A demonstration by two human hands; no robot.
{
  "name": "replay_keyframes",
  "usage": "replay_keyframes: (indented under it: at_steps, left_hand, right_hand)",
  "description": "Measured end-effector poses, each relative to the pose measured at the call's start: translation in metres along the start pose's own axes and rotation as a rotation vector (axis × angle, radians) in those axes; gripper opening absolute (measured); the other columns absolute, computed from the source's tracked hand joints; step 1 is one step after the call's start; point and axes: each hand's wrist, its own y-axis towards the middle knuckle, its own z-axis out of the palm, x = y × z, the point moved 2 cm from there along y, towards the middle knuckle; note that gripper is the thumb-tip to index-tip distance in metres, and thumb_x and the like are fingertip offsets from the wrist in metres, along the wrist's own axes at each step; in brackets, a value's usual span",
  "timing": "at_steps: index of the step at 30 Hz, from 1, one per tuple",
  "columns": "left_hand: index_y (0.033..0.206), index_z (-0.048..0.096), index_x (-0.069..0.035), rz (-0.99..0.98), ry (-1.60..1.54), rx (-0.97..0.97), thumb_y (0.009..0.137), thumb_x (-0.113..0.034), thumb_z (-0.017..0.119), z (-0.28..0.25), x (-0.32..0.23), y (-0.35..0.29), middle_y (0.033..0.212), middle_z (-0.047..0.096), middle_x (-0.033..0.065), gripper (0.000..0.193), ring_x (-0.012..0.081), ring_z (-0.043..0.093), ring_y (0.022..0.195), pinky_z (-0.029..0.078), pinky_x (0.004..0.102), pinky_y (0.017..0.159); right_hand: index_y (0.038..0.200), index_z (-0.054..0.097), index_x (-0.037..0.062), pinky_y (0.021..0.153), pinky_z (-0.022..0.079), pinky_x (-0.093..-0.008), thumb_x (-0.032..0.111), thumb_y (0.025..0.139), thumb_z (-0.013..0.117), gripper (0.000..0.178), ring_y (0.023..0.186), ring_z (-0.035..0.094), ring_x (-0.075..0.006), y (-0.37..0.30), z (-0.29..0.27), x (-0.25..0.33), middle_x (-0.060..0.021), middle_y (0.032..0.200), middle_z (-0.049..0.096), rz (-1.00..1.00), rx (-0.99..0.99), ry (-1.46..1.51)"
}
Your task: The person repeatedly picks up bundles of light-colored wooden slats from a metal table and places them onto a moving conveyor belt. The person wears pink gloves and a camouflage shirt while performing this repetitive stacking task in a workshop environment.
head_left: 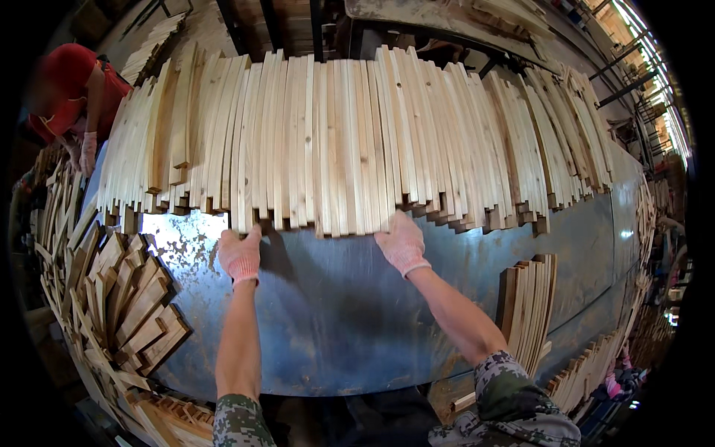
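Observation:
A long row of pale wooden strips (313, 141) lies side by side across the metal table, their near ends uneven. My left hand (240, 255), in a pinkish work glove, is at the near ends left of the middle, its thumb up against the wood. At the right end of the same middle group, my right hand (403, 244), gloved alike, grips the near ends. The fingertips of both hands are partly hidden by the strips. Between the hands, the group's ends stick out toward me.
The blue-grey metal table (335, 313) has a worn, shiny patch at left. A small stack of strips (529, 305) lies at right. Short wood pieces (138, 305) pile up at the left edge. A co-worker in red (78, 97) bends over at the far left.

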Motion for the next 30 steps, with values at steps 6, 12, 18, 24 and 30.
replay_keyframes:
  at_steps: [6,12,18,24,30]
  left_hand:
    - [0.096,0.068,0.001,0.042,-0.181,0.021,0.076,-0.036,0.09,-0.031,0.099,-0.12,0.094,0.068,0.0223,0.047,0.0434,0.065,0.091,0.053,0.0511,0.084]
    - [0.104,0.071,-0.001,-0.068,-0.122,0.131,0.071,-0.03,0.092,-0.072,0.234,-0.266,0.1,0.068,0.019,0.048,0.0416,0.066,0.096,0.054,0.0494,0.089]
    - [0.108,0.073,0.0,-0.067,-0.052,0.469,0.073,-0.039,0.094,-0.138,0.312,-0.339,0.107,0.074,0.0198,0.057,0.0414,0.07,0.104,0.054,0.0477,0.095]
    - [0.114,0.073,0.003,0.082,0.0,0.349,0.083,-0.043,0.086,-0.161,0.343,-0.292,0.118,0.072,0.0243,0.057,0.0426,0.067,0.112,0.053,0.0478,0.1]
    - [0.136,0.065,0.002,0.261,-0.194,0.156,0.088,-0.032,0.081,-0.141,0.304,-0.286,0.134,0.067,0.0231,0.062,0.0413,0.063,0.124,0.05,0.0455,0.11]
  right_hand:
    - [0.122,0.062,0.0057,0.097,0.056,-0.0557,0.036,0.093,0.072,0.043,0.113,0.067,-0.0499,-0.133,0.035,-0.056,-0.0258,0.123,0.069,-0.036,-0.051,0.104]
    - [0.141,0.054,0.0069,0.099,0.055,-0.0563,0.038,0.088,0.076,0.065,0.115,0.067,-0.0502,-0.314,0.091,-0.136,-0.0252,0.13,0.066,0.132,0.084,0.097]
    - [0.145,0.052,0.0058,0.102,0.055,-0.0511,0.044,0.086,0.08,0.075,0.119,0.068,-0.0457,-0.421,0.113,-0.184,-0.027,0.13,0.069,0.006,0.303,0.135]
    - [0.137,0.065,0.0075,0.1,0.054,-0.0522,0.046,0.097,0.067,0.056,0.117,0.067,-0.044,-0.399,0.038,-0.153,-0.0245,0.123,0.072,-0.024,-0.031,0.023]
    - [0.155,0.052,0.0044,0.113,0.047,-0.0495,0.037,0.099,0.065,0.066,0.136,0.057,-0.0439,-0.333,0.076,-0.177,-0.0245,0.149,0.059,0.191,-0.184,0.033]
